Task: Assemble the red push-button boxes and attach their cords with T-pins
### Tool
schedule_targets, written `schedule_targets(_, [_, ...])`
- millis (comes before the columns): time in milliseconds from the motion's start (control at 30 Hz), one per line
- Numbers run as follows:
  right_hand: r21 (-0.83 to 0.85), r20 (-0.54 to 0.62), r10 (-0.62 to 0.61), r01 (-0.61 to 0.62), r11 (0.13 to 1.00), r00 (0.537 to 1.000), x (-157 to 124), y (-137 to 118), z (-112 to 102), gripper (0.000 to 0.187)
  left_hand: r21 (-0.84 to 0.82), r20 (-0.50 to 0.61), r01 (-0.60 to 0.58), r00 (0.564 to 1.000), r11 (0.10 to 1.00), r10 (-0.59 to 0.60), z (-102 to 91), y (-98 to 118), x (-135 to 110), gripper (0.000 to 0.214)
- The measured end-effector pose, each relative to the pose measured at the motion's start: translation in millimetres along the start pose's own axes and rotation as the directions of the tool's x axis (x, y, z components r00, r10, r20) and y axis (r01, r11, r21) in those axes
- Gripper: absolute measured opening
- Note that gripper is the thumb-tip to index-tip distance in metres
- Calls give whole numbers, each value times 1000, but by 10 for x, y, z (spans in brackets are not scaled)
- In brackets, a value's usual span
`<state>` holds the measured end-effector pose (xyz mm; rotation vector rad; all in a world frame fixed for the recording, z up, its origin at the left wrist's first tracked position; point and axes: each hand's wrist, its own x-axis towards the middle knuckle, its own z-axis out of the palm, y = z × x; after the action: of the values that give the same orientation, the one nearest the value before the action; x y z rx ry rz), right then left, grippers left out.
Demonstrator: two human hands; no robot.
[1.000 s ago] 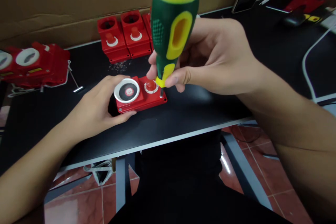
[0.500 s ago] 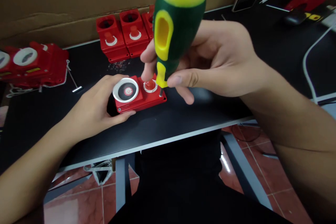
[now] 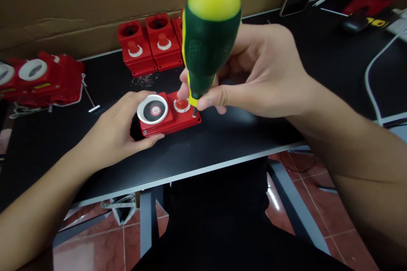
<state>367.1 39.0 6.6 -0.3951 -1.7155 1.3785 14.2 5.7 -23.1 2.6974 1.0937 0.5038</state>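
Observation:
A red box-shaped device (image 3: 171, 120) with a white ring round a dark dial and a small red knob lies on the black table. My left hand (image 3: 119, 125) grips its left end, thumb along the near side and fingers behind. In my right hand (image 3: 251, 74) is a screwdriver (image 3: 213, 29) with a green and yellow handle, held nearly upright between thumb and fingers. Its tip meets a screw (image 3: 194, 115) at the device's right corner. Another screw (image 3: 145, 132) sits at the near left corner.
Several similar red units (image 3: 140, 61) stand at the back by the cardboard (image 3: 95, 4). Assembled red devices (image 3: 57, 78) are stacked at left, beside a metal T-shaped tool (image 3: 90, 97). A white cable (image 3: 370, 80) and a second screwdriver (image 3: 362, 21) lie at right.
The screwdriver handle has turned about its axis and tilted slightly, its top now lower in view. My right fingers have shifted round it. My left hand and the device stay put.

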Motion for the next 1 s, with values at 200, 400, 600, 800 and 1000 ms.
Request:
schedule_targets(200, [8, -33, -33, 33, 999, 999, 30, 110, 17, 57, -26, 4, 4, 1000, 1000, -4, 6, 3, 10, 74])
schedule_targets(400, [66, 115, -111, 104, 992, 987, 42, 126, -67, 34, -22, -17, -18, 1000, 1000, 18, 29, -31, 0, 75])
schedule_targets(600, [27, 266, -68, 63, 998, 962, -27, 45, -144, 17, -1, -26, -43, 999, 999, 43, 25, -34, 2, 77])
schedule_targets(800, [-61, 137, -23, 32, 998, 990, -51, 18, -80, 16, -16, -23, -36, 999, 999, 36, 11, -22, 4, 76])
schedule_targets(1000, [-115, 9, -47, 48, 992, 999, -24, 88, -26, 35, -9, -9, -25, 1000, 1000, 25, 11, -13, 3, 76])
